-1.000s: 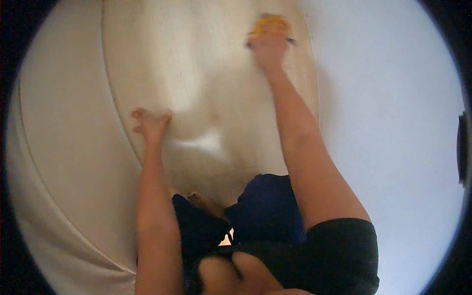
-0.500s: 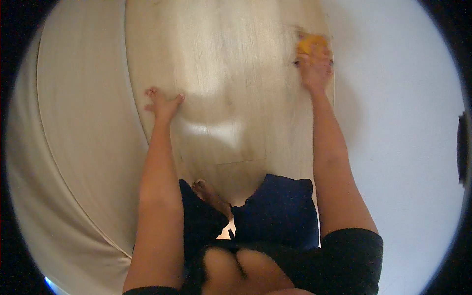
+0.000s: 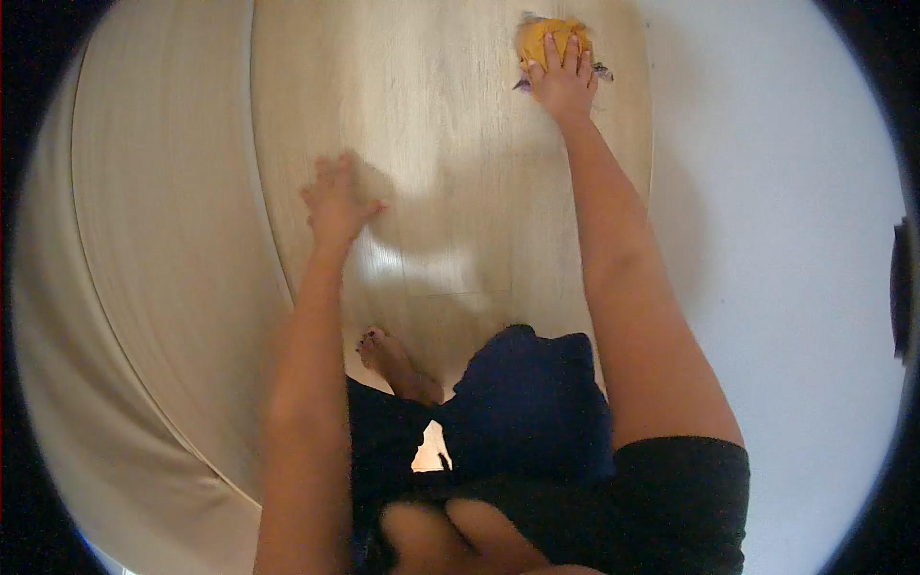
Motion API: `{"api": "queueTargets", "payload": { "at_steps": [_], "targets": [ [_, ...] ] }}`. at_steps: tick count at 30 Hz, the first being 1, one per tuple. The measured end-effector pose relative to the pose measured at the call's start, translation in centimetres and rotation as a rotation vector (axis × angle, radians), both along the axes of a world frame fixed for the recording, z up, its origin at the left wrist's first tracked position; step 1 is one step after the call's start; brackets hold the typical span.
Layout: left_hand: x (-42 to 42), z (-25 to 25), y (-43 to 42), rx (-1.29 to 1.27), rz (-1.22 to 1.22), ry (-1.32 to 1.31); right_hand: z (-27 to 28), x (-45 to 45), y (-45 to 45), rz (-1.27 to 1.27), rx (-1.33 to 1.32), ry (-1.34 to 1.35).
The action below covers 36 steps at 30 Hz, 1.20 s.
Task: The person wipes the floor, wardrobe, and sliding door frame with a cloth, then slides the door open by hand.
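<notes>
Far forward on the wooden floor, my right hand lies over a bunched yellow cloth and presses it down, fingers spread across it. Purple and grey scraps of fabric stick out from the cloth's edges. Nothing is in my left hand, which is open with its fingers apart, slightly blurred, at the floor on the left. Whether its fingertips touch the boards I cannot tell.
A white wall runs along the right side, with a dark object on it. To the left is a beige, fabric-like surface with a seam. My bare foot and dark blue trouser legs are below.
My right hand and the yellow cloth have slid forward and left, away from the wall. My left hand has shifted to the right. More of my foot shows.
</notes>
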<state>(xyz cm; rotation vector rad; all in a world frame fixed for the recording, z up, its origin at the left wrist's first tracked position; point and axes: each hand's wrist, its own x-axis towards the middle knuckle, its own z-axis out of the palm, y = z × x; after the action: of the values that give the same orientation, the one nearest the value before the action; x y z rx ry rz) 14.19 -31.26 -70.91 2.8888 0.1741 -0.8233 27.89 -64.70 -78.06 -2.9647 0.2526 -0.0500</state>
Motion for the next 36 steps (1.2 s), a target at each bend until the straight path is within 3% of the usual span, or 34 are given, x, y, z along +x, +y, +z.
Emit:
{"api": "queueTargets", "payload": {
  "at_steps": [3, 5, 6, 7, 10, 13, 16, 17, 19, 21, 22, 23, 25, 27, 29, 31, 36],
  "targets": [
    [-1.3, -3.3, -2.6, -0.013, 0.138, -0.148, -1.4, 0.1, 0.0, 0.199, 0.064, -0.196],
    [-1.5, -2.5, -3.4, -0.085, 0.162, -0.141, 0.5, -0.8, 1.0, 0.409, -0.144, 0.084],
    [-0.4, 2.6, -4.5, -0.152, 0.179, -0.133, 4.8, 1.7, -1.3, 0.375, -0.131, 0.072],
    [0.8, 4.1, -4.8, -0.144, 0.180, -0.138, 6.6, 3.6, -2.2, 0.376, -0.124, 0.066],
    [1.3, 4.2, -5.2, -0.074, 0.185, -0.151, 7.5, 4.1, -2.3, 0.225, 0.020, -0.014],
    [1.8, 5.5, -6.0, -0.070, 0.244, -0.060, 8.2, 3.7, -3.7, 0.397, -0.004, 0.120],
    [3.3, 5.7, -6.7, -0.009, 0.222, -0.012, 7.8, 5.6, -6.8, 0.124, -0.128, -0.046],
    [3.3, 5.3, -6.9, -0.011, 0.206, -0.019, 7.2, 5.8, -5.8, 0.144, -0.111, -0.057],
    [2.9, 5.4, -7.0, 0.011, 0.208, -0.016, 7.3, 5.0, -2.1, -0.182, -0.164, -0.150],
    [2.9, 6.9, -7.1, 0.032, 0.081, -0.054, 9.5, 4.5, 3.9, 0.055, -0.179, 0.106],
    [3.4, 8.7, -7.7, -0.059, 0.257, 0.070, 7.7, 4.0, 7.1, 0.226, -0.030, 0.060],
    [3.1, 8.3, -7.0, -0.050, 0.271, 0.063, 7.5, 2.3, 9.2, 0.383, 0.051, -0.033],
    [2.5, 7.4, -5.0, -0.012, -0.038, -0.037, 8.4, -2.3, 12.4, 0.684, 0.134, -0.245],
    [1.9, 8.7, -3.3, -0.059, 0.039, 0.076, 10.0, -0.2, 11.6, 0.729, 0.087, -0.139],
    [2.2, 8.4, -4.3, -0.112, 0.135, 0.192, 11.8, 4.8, 7.0, 0.556, -0.100, 0.296],
    [-0.8, 5.3, -2.9, 0.074, 0.288, -0.075, 7.7, 7.2, 2.9, 0.360, -0.126, -0.047],
    [0.0, 6.1, -4.5, 0.063, 0.386, -0.055, 5.5, 13.0, -1.7, 0.241, -0.141, -0.167]
  ]
}}
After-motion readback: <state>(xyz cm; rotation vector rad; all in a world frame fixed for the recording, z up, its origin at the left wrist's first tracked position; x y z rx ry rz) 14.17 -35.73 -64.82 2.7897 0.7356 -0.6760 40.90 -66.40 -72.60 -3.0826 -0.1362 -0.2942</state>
